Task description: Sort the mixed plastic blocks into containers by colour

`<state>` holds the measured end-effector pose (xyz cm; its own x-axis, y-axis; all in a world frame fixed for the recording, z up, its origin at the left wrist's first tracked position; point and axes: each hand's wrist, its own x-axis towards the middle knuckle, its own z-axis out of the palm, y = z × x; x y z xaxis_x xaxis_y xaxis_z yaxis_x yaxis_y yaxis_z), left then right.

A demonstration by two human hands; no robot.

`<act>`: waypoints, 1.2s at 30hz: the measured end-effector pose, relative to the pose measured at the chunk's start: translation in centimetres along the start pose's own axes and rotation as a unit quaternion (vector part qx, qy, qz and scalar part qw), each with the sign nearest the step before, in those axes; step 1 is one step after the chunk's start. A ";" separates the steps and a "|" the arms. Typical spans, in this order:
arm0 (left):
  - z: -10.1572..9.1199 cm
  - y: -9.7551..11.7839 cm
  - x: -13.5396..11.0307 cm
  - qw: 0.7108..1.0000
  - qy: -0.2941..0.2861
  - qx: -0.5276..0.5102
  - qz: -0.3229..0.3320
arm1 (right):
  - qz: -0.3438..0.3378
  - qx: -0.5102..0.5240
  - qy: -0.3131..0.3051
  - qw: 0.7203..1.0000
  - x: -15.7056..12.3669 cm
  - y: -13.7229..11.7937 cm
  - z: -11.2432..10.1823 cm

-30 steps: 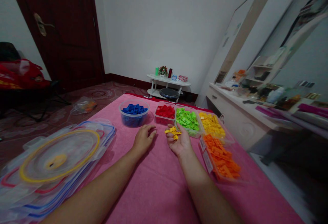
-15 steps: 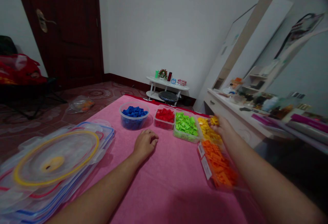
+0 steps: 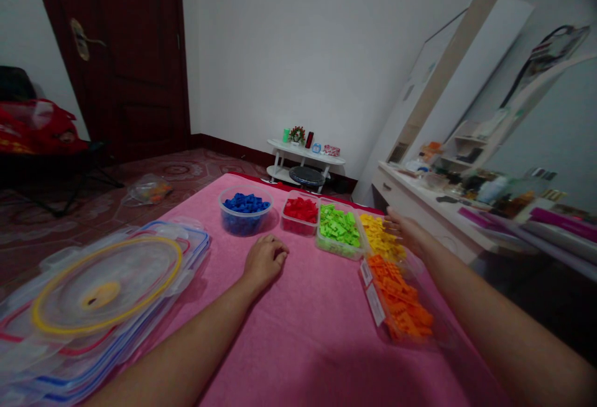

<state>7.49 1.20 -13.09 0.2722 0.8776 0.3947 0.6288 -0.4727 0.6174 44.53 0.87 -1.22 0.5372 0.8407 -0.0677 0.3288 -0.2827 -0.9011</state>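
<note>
My left hand (image 3: 265, 259) rests palm down on the pink tablecloth (image 3: 298, 320), its fingers loosely bent and holding nothing. At the right, my right hand (image 3: 405, 233) is at the far right side of a container of yellow bricks (image 3: 380, 236). Its fingers are extended over the bricks, slightly blurred, and no brick shows in them. In front of that container lies a clear box of orange bricks (image 3: 398, 298), partly behind my right forearm. Leftward stand a box of green bricks (image 3: 339, 227), a box of red bricks (image 3: 301, 211) and a round tub of blue bricks (image 3: 245, 211).
Stacked clear lids (image 3: 153, 295), the top one round with a yellow ring (image 3: 175, 270), lie at the table's left. A dresser (image 3: 396, 186) crowded with small items stands to the right. A low white stand (image 3: 303, 157) is beyond the table, near the wall.
The yellow bricks that my right hand held up over the container are no longer in its fingers, which have straightened. My left hand has stayed in place.
</note>
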 end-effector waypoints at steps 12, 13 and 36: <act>0.3 -0.3 0.1 1.000 -0.002 0.012 0.005 | -0.270 -0.271 0.091 0.920 -7.9 3.7 -3.1; 0.3 -0.2 0.1 1.000 -0.006 0.017 0.004 | -0.272 -0.278 0.089 0.917 -8.6 3.6 -2.6; -9.8 3.7 -8.7 0.971 -0.210 0.020 0.113 | -0.489 -0.218 -0.114 0.837 -18.1 6.5 17.4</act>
<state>0.32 -9.00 -7.61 0.6746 0.7108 0.1993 0.5439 -0.6611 0.5168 23.43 -8.14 -13.26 -0.3016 0.8202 0.4860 0.8031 0.4933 -0.3342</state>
